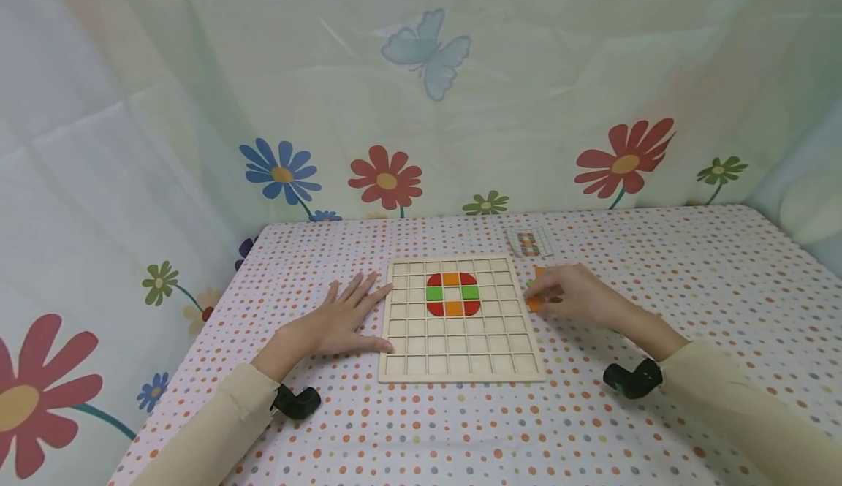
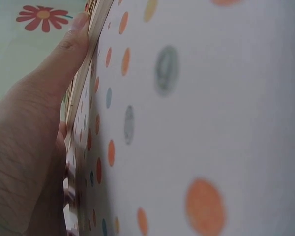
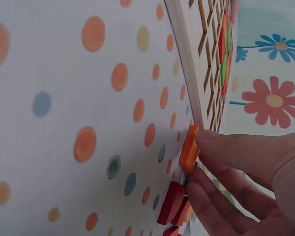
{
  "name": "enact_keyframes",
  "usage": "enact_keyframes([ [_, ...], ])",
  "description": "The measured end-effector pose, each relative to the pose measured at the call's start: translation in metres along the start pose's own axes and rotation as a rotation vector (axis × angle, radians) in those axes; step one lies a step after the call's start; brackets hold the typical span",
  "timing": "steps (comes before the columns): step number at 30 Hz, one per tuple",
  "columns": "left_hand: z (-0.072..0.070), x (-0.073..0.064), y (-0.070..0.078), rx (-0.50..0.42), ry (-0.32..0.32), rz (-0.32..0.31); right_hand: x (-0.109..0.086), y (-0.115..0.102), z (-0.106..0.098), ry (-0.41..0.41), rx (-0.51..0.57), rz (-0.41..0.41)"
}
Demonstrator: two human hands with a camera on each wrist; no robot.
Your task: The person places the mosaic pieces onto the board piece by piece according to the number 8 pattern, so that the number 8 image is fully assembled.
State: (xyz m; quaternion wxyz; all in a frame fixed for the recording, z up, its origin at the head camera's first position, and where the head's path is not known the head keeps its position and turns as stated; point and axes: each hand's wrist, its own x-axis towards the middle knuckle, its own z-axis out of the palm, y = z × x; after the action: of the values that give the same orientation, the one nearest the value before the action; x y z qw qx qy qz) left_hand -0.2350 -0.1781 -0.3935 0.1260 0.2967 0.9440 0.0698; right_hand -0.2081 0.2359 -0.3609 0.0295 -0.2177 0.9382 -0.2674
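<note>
A wooden grid board [image 1: 447,365] lies flat on the table. Around one bare cell near its middle sit red corner tiles, orange tiles [image 1: 451,279] and green tiles [image 1: 435,294]. My left hand [image 1: 345,321] rests with fingers spread at the board's left edge, the thumb [image 2: 71,46] on its rim. Just off the right edge, my right hand [image 1: 575,296] pinches an orange tile [image 3: 189,149] between thumb and fingers. Loose red tiles [image 3: 172,202] lie close to those fingertips; in the head view the hand hides most of this pile.
A small pattern card [image 1: 529,242] with a printed coloured grid lies behind the board, to the right. The table wears a dotted cloth [image 1: 460,435]. A flowered curtain [image 1: 526,106] hangs behind it and along the left side.
</note>
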Motion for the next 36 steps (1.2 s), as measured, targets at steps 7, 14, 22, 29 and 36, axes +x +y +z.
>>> enact_keyframes([
  [7, 0.001, 0.002, -0.001, 0.005, 0.006, -0.006, 0.005, 0.0, 0.001, -0.028, -0.006, 0.031],
  [14, 0.0, 0.002, -0.001, -0.001, 0.001, -0.001, 0.009, -0.001, 0.0, -0.045, 0.013, 0.121],
  [22, 0.001, 0.003, -0.001, 0.006, -0.001, -0.011, 0.007, 0.0, 0.003, 0.018, 0.02, 0.128],
  [29, 0.003, 0.004, -0.002, 0.012, 0.004, -0.011, 0.002, 0.0, 0.001, 0.048, 0.063, 0.059],
  [36, 0.002, 0.003, -0.002, 0.006, 0.001, -0.006, 0.01, -0.016, 0.0, 0.097, 0.026, -0.025],
])
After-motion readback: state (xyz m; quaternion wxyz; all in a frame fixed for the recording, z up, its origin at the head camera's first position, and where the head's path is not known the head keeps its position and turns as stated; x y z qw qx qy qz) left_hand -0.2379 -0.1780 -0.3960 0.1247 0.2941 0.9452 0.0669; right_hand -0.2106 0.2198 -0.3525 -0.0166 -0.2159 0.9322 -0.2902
